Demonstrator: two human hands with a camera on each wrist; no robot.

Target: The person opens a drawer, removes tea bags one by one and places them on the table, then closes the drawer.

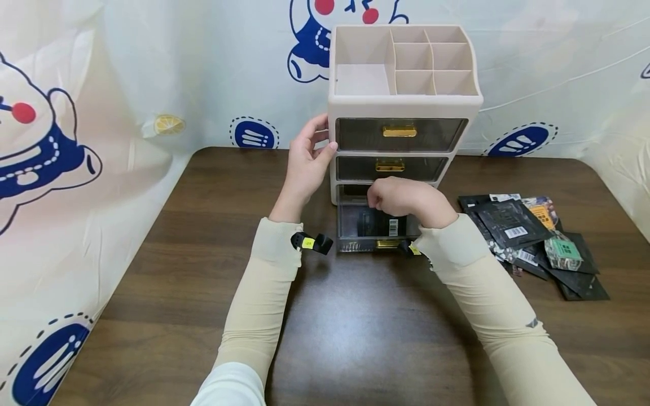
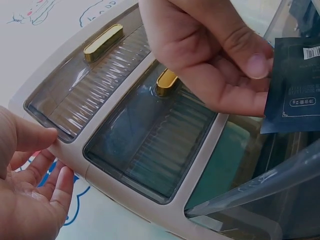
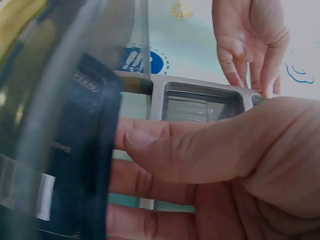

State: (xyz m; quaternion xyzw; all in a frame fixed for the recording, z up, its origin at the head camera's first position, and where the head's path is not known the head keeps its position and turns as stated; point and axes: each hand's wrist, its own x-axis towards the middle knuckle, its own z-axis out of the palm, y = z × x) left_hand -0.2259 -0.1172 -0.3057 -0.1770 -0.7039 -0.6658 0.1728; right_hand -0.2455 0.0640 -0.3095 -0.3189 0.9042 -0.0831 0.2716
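Observation:
A beige desktop organizer [image 1: 406, 105] stands at the back, its bottom drawer [image 1: 350, 246] pulled out. My left hand [image 1: 310, 160] is at the organizer's left side, with the thumb at the front edge and the other fingers along the side wall. Over the drawer is my right hand [image 1: 406, 198], fingers nearly straight in the right wrist view. Its fingertips meet the edge of a dark sachet [image 2: 295, 85] with a white barcode, partly behind it; the thumb [image 3: 142, 140] lies just off that edge. Through the drawer's clear wall, the sachet [image 3: 75, 145] appears in the right wrist view.
Several black and patterned sachets [image 1: 513, 223] lie in a pile on the table [image 1: 355, 338], right of the organizer. Two upper drawers with gold handles [image 1: 399, 131] are closed. Compartments [image 1: 413, 56] top the organizer. A printed curtain [image 1: 203, 67] hangs behind.

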